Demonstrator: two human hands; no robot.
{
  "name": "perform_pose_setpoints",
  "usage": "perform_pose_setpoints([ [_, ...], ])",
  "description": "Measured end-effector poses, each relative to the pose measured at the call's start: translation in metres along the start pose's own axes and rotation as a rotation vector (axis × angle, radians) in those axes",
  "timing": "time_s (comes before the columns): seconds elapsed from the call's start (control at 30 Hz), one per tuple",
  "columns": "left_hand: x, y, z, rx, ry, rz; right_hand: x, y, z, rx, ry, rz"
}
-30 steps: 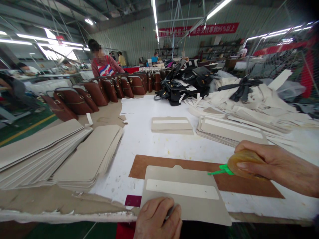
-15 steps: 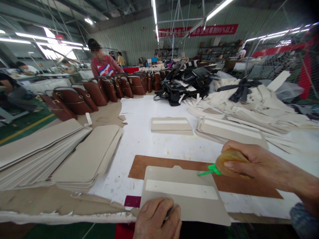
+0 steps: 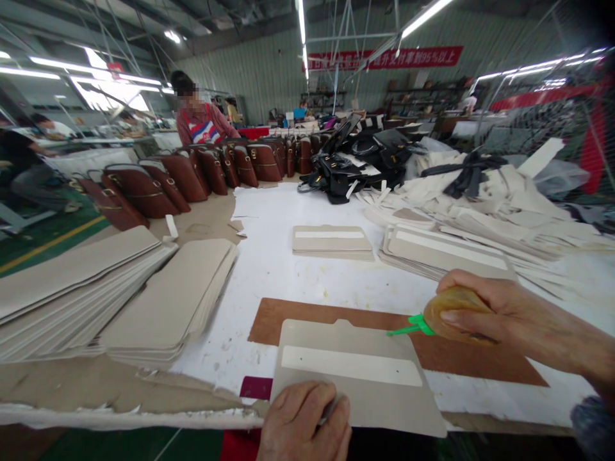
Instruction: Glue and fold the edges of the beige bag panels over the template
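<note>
A beige panel (image 3: 355, 397) with a white strip (image 3: 350, 365) across it lies at the table's front edge, partly over a brown sheet (image 3: 288, 318). My left hand (image 3: 307, 419) rests on the panel's lower left part with bent fingers; something small and dark shows between them, too hidden to name. Above the panel's upper right, my right hand (image 3: 485, 314) is wrapped round a yellowish squeeze bottle (image 3: 451, 310). Its green nozzle (image 3: 408, 326) points left, the tip at or just over the panel's surface near the top edge.
Stacks of beige panels (image 3: 168, 301) lie at the left, with smaller stacks (image 3: 331, 242) behind the brown sheet. Brown bags (image 3: 139, 192) stand in a row at the back left. Black bags (image 3: 360, 160) and pale scraps (image 3: 504, 198) are heaped behind. A person (image 3: 204, 121) stands beyond.
My right hand and the bottle have moved slightly to the right, and the nozzle tip has shifted with them. My left hand and the panel stay nearly the same.
</note>
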State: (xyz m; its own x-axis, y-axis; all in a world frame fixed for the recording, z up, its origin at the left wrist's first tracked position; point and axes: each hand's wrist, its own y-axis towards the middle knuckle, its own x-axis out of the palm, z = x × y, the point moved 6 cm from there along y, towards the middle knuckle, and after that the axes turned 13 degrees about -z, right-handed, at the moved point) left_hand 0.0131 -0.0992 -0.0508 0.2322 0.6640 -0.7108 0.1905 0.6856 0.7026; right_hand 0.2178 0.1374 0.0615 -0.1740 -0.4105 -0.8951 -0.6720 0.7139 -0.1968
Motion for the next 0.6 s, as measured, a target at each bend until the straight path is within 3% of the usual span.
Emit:
perform_pose_setpoints([
  [0.1,-0.001,0.001,0.001,-0.002,0.014,0.010,0.010,0.005,-0.006,0.004,0.017,-0.095],
  [0.4,0.007,-0.008,-0.001,0.010,0.015,-0.036,0.032,0.025,-0.039,-0.155,0.105,-0.077],
  [0.5,0.009,-0.010,-0.002,0.001,0.018,-0.035,0.042,0.027,-0.035,-0.131,0.309,-0.002],
  [0.6,0.011,-0.011,-0.002,0.003,0.021,-0.028,0.042,0.017,-0.011,-0.080,0.669,0.215],
])
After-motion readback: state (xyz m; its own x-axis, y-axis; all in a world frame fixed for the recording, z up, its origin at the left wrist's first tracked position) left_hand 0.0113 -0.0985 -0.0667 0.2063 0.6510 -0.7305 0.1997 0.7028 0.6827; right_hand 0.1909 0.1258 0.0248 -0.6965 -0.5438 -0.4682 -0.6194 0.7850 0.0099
